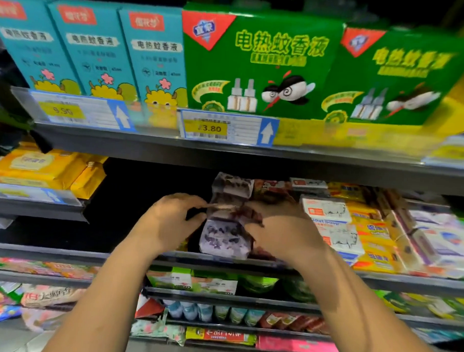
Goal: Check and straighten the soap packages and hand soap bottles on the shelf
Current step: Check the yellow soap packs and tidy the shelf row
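Observation:
A stack of purple-and-white soap packages (224, 238) stands at the front of the middle shelf (62, 255). My left hand (171, 221) pinches the stack's left edge with thumb and fingers. My right hand (283, 234) grips its right side, fingers curled over the wrapping. A reddish-brown soap package (271, 191) lies right behind. White soap boxes (332, 220) and yellow soap packages (372, 246) are stacked to the right. No hand soap bottles are clearly visible.
Teal boxes (95, 52) and green mosquito-liquid boxes (259, 62) fill the upper shelf, with price tags (222, 127) on its edge. Yellow packs (39, 170) sit at left. A dark gap lies left of my hands. Lower shelves hold small packets (214, 312).

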`<state>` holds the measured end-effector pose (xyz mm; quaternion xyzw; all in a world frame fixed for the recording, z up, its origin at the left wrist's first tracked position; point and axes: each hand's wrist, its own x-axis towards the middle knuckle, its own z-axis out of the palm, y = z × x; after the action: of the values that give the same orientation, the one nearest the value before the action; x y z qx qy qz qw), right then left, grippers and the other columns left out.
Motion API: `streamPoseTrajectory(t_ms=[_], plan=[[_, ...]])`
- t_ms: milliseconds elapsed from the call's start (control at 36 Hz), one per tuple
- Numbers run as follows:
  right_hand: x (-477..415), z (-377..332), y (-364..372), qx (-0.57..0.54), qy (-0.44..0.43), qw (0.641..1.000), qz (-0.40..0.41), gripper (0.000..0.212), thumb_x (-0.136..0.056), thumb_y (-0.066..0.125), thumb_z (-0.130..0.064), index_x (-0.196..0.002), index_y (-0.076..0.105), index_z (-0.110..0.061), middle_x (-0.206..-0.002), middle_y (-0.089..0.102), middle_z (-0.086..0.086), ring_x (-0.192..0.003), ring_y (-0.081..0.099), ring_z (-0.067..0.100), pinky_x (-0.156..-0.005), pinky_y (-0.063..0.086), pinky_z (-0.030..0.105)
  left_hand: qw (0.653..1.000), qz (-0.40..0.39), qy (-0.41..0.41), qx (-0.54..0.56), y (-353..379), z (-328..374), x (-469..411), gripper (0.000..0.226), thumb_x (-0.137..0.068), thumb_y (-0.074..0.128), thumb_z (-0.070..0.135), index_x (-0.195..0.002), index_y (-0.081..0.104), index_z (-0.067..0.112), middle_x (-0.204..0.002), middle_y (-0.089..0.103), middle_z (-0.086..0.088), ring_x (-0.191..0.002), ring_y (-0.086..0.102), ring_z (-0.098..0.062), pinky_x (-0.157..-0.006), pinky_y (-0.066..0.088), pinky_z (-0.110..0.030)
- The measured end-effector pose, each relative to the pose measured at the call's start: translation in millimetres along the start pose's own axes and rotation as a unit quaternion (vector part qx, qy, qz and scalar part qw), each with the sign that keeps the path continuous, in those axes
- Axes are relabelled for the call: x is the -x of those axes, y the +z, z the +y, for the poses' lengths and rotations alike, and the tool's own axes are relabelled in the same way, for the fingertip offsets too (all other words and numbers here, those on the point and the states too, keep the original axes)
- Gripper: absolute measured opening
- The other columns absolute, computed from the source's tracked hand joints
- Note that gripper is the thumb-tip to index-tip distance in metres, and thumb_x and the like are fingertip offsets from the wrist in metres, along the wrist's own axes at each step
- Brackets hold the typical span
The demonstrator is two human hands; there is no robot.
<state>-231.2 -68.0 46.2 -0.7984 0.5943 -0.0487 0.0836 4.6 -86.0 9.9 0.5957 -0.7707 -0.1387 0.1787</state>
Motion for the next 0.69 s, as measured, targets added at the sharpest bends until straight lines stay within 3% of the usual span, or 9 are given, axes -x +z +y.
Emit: streamPoseTrajectory(t_ms=[83, 139, 194, 306, 472, 528, 583, 639, 694], plan=[[2.6, 23.7, -11.6, 0.053, 0.003, 0.996, 0.072, 0.039, -0.097, 0.045, -0.049, -0.129, 0.062, -0.034, -0.126, 0.066, 0.0, -0.116, 0.059, 0.027, -0.093, 0.045, 0.03, 1.0, 0.004, 0.012, -0.01, 8.3, 36.6, -13.6, 0.031, -0.097, 0.057, 0.039, -0.126, 0.063, 0.035, -0.124, 0.065, 0.009, -0.107, 0.063, -0.013, -0.087, 0.045, -0.018], [8.7, 46.9, -16.9, 0.053, 0.012, 0.991, 0.118, 0.04, -0.093, 0.043, -0.047, -0.106, 0.074, -0.026, -0.1, 0.074, 0.003, -0.096, 0.068, 0.029, -0.083, 0.053, 0.032, 0.999, 0.003, 0.033, -0.015, 16.1, 63.7, -24.6, 0.029, -0.097, 0.054, 0.043, -0.125, 0.06, 0.041, -0.123, 0.066, 0.012, -0.1, 0.066, -0.013, -0.086, 0.05, -0.023], [17.7, 75.8, -22.9, 0.031, 0.04, 0.994, 0.1, 0.049, -0.086, 0.031, -0.053, -0.093, 0.071, -0.024, -0.088, 0.073, 0.006, -0.085, 0.068, 0.031, -0.076, 0.057, 0.037, 0.998, -0.025, 0.051, -0.025, 25.8, 90.2, -37.0, 0.033, -0.097, 0.052, 0.046, -0.129, 0.055, 0.042, -0.132, 0.058, 0.016, -0.104, 0.064, -0.012, -0.088, 0.048, -0.024], [43.7, 131.8, -39.2, 0.027, 0.126, 0.988, 0.089, 0.04, -0.087, 0.042, -0.049, -0.106, 0.066, -0.023, -0.102, 0.07, 0.013, -0.098, 0.065, 0.037, -0.078, 0.055, 0.041, 0.991, -0.054, 0.112, -0.039, 48.0, 139.8, -60.0, 0.039, -0.097, 0.05, 0.046, -0.135, 0.051, 0.038, -0.142, 0.048, 0.014, -0.124, 0.051, -0.013, -0.1, 0.042, -0.028], [68.8, 189.5, -28.6, 0.011, 0.181, 0.982, 0.059, 0.017, -0.095, 0.055, -0.026, -0.105, 0.063, -0.015, -0.103, 0.065, 0.016, -0.099, 0.06, 0.036, -0.078, 0.047, 0.039, 0.987, -0.079, 0.134, -0.031, 83.0, 196.3, -80.0, 0.045, -0.096, 0.054, 0.044, -0.14, 0.049, 0.036, -0.148, 0.043, 0.013, -0.128, 0.049, -0.015, -0.098, 0.04, -0.022], [71.9, 200.5, -16.8, -0.002, 0.189, 0.982, 0.026, 0.025, -0.09, 0.056, -0.021, -0.114, 0.062, -0.017, -0.111, 0.064, 0.015, -0.103, 0.06, 0.037, -0.081, 0.052, 0.039, 0.986, -0.099, 0.13, -0.03, 96.5, 207.2, -84.8, 0.05, -0.095, 0.052, 0.046, -0.143, 0.047, 0.034, -0.153, 0.037, 0.01, -0.135, 0.042, -0.02, -0.106, 0.035, -0.025], [71.9, 207.3, -2.1, 0.001, 0.181, 0.983, -0.001, 0.039, -0.087, 0.056, -0.018, -0.125, 0.058, -0.016, -0.128, 0.058, 0.014, -0.118, 0.055, 0.036, -0.094, 0.05, 0.04, 0.986, -0.113, 0.119, -0.04, 108.1, 213.6, -85.4, 0.063, -0.088, 0.036, 0.058, -0.144, 0.045, 0.031, -0.156, 0.031, 0.009, -0.142, 0.031, -0.023, -0.114, 0.027, -0.031], [70.6, 209.5, 7.5, -0.023, 0.18, 0.983, -0.002, 0.049, -0.094, 0.052, -0.015, -0.142, 0.047, -0.013, -0.151, 0.041, 0.011, -0.14, 0.038, 0.029, -0.113, 0.036, 0.039, 0.985, -0.112, 0.116, -0.059, 114.9, 216.8, -83.4, 0.084, -0.076, 0.01, 0.065, -0.147, 0.039, 0.031, -0.158, 0.025, 0.011, -0.143, 0.025, -0.022, -0.118, 0.021, -0.034], [69.8, 207.8, 9.4, -0.057, 0.203, 0.977, 0.021, 0.049, -0.101, 0.045, -0.013, -0.15, 0.039, -0.014, -0.159, 0.03, 0.008, -0.146, 0.027, 0.027, -0.115, 0.025, 0.034, 0.984, -0.102, 0.121, -0.079, 116.5, 217.0, -80.3, 0.095, -0.068, -0.003, 0.066, -0.149, 0.034, 0.033, -0.159, 0.021, 0.012, -0.143, 0.023, -0.021, -0.118, 0.018, -0.032]])
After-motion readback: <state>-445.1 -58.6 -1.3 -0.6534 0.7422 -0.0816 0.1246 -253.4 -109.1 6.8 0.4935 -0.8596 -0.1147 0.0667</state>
